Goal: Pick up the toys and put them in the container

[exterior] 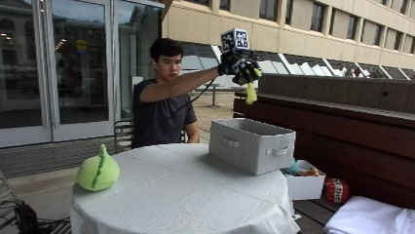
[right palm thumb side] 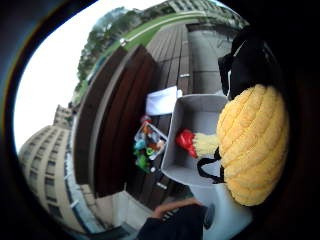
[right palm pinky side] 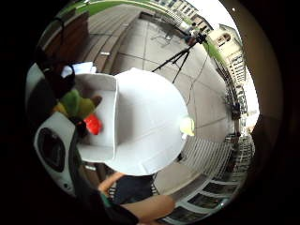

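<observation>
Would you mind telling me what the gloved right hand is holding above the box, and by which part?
The gloved right hand grips a yellow and green plush toy by its upper body, its narrow end dangling above the grey fabric box.

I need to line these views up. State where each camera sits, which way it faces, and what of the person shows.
Outside view: beside the table, facing the seated person, whose right hand holds a toy high above the grey box.
Little finger side palm view: on the raised palm, looking down at the box; a forearm shows.
Thumb side palm view: same palm, filled by the yellow toy.
Shared: the box and the red toy inside.
</observation>
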Demonstrator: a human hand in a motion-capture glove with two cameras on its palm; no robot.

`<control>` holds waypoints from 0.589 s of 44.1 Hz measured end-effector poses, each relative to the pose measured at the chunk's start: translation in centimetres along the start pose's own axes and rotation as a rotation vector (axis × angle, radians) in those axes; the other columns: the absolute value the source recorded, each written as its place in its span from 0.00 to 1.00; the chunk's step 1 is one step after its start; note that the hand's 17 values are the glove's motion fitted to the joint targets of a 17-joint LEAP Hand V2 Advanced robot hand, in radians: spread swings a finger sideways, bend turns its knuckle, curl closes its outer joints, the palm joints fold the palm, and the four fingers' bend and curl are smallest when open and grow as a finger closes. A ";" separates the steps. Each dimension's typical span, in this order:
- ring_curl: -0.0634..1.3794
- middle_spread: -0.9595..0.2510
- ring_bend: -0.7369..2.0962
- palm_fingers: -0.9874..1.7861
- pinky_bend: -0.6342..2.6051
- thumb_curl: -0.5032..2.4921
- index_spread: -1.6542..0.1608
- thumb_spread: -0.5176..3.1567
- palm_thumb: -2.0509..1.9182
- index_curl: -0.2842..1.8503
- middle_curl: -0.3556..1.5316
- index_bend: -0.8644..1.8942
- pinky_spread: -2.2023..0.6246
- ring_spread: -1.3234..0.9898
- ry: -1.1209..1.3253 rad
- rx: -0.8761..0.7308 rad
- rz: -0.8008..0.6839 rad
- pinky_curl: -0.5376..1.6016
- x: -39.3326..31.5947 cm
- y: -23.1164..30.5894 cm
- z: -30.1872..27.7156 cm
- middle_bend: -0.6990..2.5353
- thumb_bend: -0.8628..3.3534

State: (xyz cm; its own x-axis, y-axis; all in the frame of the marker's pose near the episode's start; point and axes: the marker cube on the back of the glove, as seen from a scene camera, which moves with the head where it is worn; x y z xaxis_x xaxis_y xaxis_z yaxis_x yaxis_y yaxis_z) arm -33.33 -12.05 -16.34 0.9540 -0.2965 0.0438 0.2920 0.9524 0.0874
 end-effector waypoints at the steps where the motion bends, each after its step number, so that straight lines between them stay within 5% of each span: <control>1: 0.34 0.38 0.55 0.70 0.49 0.47 0.69 0.31 0.71 0.50 0.51 0.37 0.62 0.36 0.000 0.010 -0.041 0.43 -0.4 0.1 0.4 0.31 0.23; 19: 0.35 0.38 0.56 0.67 0.51 0.47 0.68 0.33 0.68 0.52 0.53 0.34 0.63 0.37 0.021 -0.125 -0.138 0.43 -0.8 -1.7 7.4 0.29 0.20; 26: 0.32 0.55 0.45 0.43 0.57 0.40 0.68 0.40 0.56 0.53 0.50 0.38 0.68 0.45 -0.051 -0.233 -0.175 0.47 -1.4 -0.6 8.7 0.23 0.17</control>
State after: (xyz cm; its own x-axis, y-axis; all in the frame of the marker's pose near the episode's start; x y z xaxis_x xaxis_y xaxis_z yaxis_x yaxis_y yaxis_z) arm -35.45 -12.79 -7.77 0.8851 -0.4549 0.0983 0.4647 0.8755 -0.1327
